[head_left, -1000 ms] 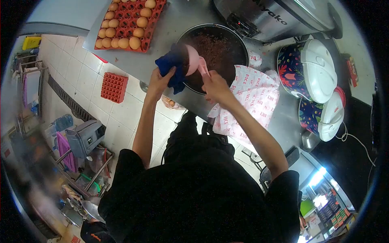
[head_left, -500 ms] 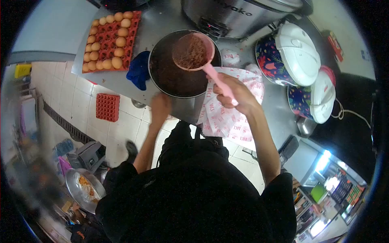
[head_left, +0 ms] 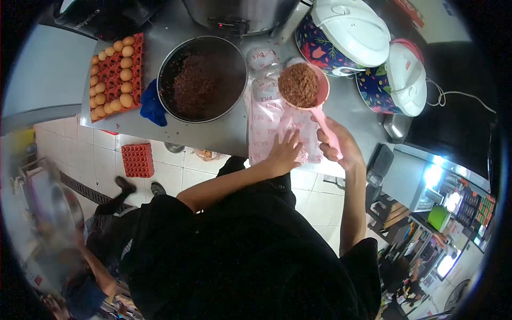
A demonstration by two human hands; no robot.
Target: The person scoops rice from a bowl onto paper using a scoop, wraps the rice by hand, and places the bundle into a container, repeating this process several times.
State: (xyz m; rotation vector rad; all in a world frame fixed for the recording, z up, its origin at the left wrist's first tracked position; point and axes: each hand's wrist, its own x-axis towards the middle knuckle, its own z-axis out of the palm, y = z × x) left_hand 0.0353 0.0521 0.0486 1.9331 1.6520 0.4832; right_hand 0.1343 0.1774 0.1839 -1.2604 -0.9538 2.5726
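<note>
My right hand [head_left: 341,145] is wrapped round the handle of a pink scoop [head_left: 323,120]. The scoop is heaped with reddish-brown grains like cooked rice [head_left: 298,85] and hangs above the right part of the printed wrapping paper. My left hand [head_left: 285,153] lies flat on this pink-and-white paper [head_left: 260,125], fingers spread. To the left, a round dark pot [head_left: 228,69] contains more of the brown grains, gathered mostly on its left side. Small paper-wrapped packets [head_left: 262,58] sit just beyond the paper, the nearer ones partly covered by the scoop.
An orange egg tray [head_left: 109,74] with several eggs and a blue cloth [head_left: 152,104] lie left of the pot. A large metal cooker [head_left: 240,13] stands behind. Two flowered containers [head_left: 330,50] with white lids stand at right. Another person's arm [head_left: 98,269] shows lower left.
The loaded scoop has gone from over the pot to over the paper. My left hand has come from beside the counter edge onto the paper. The whole view has shifted right.
</note>
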